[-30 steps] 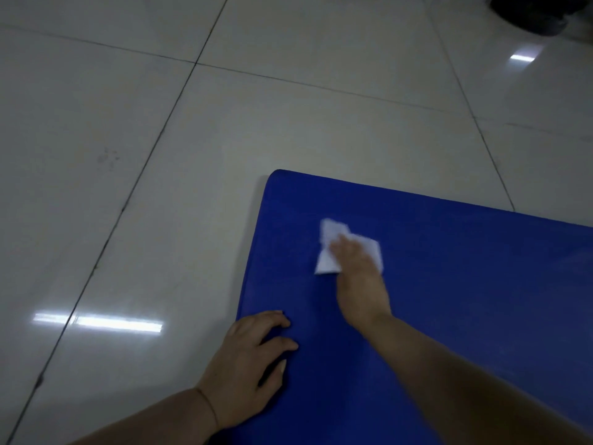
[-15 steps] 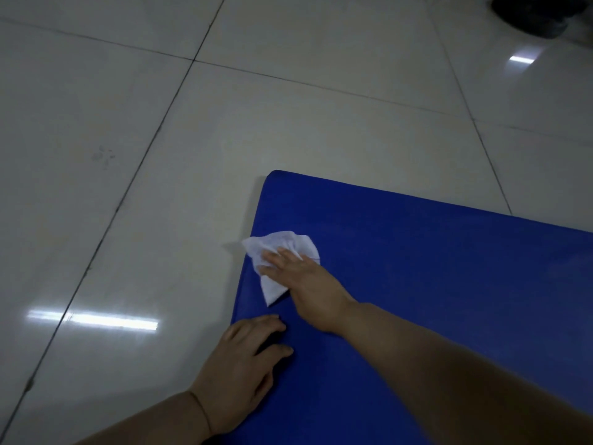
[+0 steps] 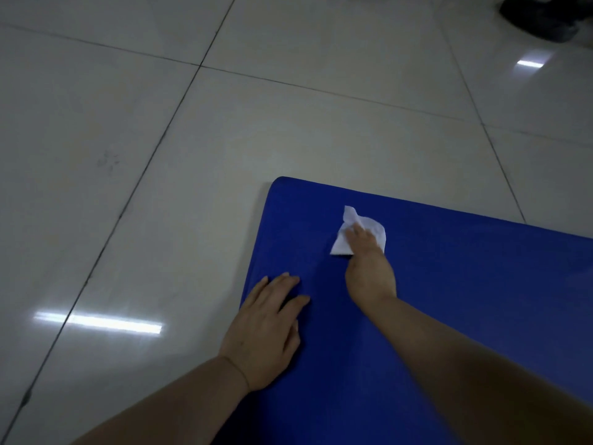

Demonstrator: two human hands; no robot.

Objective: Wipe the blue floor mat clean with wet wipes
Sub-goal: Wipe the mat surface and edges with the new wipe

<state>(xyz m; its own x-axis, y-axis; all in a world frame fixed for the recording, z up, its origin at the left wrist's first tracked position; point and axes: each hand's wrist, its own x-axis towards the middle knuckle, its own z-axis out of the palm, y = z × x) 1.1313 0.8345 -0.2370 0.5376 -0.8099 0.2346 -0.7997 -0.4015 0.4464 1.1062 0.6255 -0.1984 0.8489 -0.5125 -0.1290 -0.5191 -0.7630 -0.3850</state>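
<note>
The blue floor mat (image 3: 465,284) lies on the tiled floor and fills the lower right of the view, its far left corner rounded. A crumpled white wet wipe (image 3: 369,224) lies on the mat near that corner. My right hand (image 3: 369,271) presses the wipe flat against the mat with straight fingers, covering its near part. My left hand (image 3: 266,329) rests flat on the mat's left edge, fingers spread and holding nothing.
Glossy pale floor tiles (image 3: 160,155) with dark grout lines surround the mat on the left and far side. A dark shoe-like object (image 3: 539,17) sits at the far right top corner. Light reflections show on the tiles.
My right hand has swept the wipe from the mat's left edge back to the right and slightly farther away. My left hand has stayed on the mat's edge.
</note>
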